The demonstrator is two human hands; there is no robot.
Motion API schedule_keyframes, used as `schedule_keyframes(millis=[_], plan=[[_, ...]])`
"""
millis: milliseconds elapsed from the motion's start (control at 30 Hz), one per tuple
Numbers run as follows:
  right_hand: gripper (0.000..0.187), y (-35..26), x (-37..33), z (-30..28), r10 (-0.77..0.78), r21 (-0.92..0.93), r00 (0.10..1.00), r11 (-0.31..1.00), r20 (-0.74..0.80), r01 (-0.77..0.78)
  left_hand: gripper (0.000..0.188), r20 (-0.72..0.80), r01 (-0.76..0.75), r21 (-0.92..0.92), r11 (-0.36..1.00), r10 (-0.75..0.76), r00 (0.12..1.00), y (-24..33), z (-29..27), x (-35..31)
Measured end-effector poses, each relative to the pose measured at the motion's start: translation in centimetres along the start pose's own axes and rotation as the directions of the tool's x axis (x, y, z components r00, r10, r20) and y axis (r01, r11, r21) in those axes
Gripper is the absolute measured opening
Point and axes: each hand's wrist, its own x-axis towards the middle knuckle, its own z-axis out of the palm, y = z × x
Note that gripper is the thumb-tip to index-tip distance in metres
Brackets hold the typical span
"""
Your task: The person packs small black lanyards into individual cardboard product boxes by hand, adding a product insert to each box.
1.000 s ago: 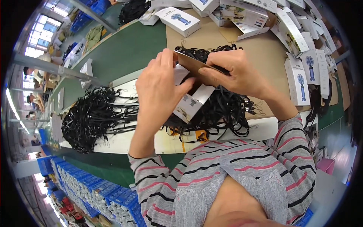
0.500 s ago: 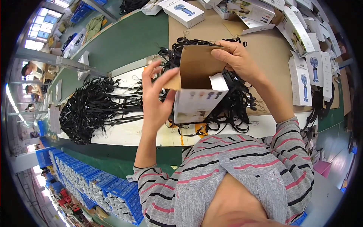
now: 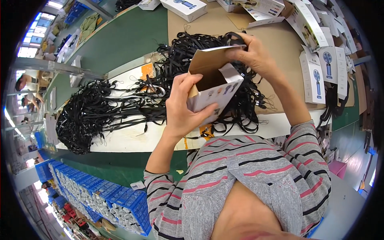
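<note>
An open white carton [image 3: 218, 98] with a brown inside tilts in front of me, its mouth facing up and its printed side toward me. My left hand [image 3: 185, 106] is closed around its left side, thumb across the printed face and fingers at the left flap. At the far side, my right hand [image 3: 254, 56] pinches the raised top flap. Black straps lie right behind its fingers; whether it also touches them I cannot tell. Under and around the carton lies a tangled pile of black wrist straps [image 3: 196, 42]. The carton's inside is dark.
A second heap of black straps [image 3: 82, 118] lies at the left of the white board [image 3: 136, 140]. Printed fan boxes [image 3: 314, 76] are piled at the right, and another box [image 3: 185, 9] lies at the back. Blue crates [image 3: 120, 208] filled with white items stand lower left.
My left hand, spread beside the carton before, has closed on its left side. The carton has turned a little, and my right hand remains at the top flap.
</note>
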Motion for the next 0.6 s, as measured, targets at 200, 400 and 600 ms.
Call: schedule_keyframes(millis=[200, 400, 600], plan=[[0.021, -1.2, -1.1, -3.6, 0.049, -0.066, 0.999, 0.997, -0.002, -0.049, 0.062, -0.076, -0.061, 0.277, 0.959, 0.085, 0.994, 2.0, 0.2, 2.1], [0.044, -2.7, -0.4, -2.9, 0.091, -0.598, 0.996, 0.799, 0.016, -0.063, 0.061, -0.066, -0.037, 0.446, 0.894, 0.074, 0.995, 2.4, 2.6, 2.7], [0.045, -0.2, -0.7, -2.2, 0.051, -0.603, 0.997, 0.798, 0.056, -0.007, 0.059, 0.043, -0.106, 0.559, 0.822, 0.098, 0.994, 2.6, 5.7, 1.7]])
